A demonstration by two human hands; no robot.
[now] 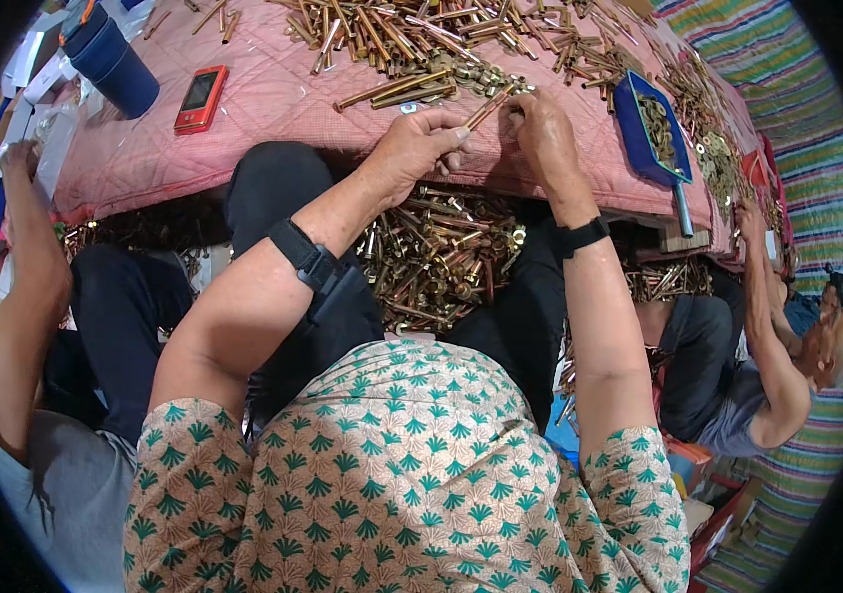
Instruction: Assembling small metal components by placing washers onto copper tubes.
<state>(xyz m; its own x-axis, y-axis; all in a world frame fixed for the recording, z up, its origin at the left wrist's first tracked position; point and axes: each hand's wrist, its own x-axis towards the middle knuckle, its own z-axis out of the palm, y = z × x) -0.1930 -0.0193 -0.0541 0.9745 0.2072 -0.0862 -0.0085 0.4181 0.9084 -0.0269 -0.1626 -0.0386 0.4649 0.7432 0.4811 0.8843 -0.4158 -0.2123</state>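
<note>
Over the table's near edge, my left hand [419, 148] is closed on a thin gold-coloured metal bolt [487, 109], which slants up to the right. Beside the bolt's far end, my right hand [543, 133] has its fingers bent and pinched together; whatever they hold is hidden. Just beyond my hands lie small washers or nuts [481, 75] and several long rods [397, 89]. A big pile of brass-coloured rods [382, 35] spreads behind them. Below the table edge, between my knees, is a heap of bolts with nuts [441, 257].
A pink quilted cloth [273, 124] covers the table. On it are a red phone-like device [202, 99], a dark blue tumbler [115, 64] and a blue dustpan [654, 128] holding washers. People sit close on both sides, a forearm [31, 232] at left and an arm [762, 296] at right.
</note>
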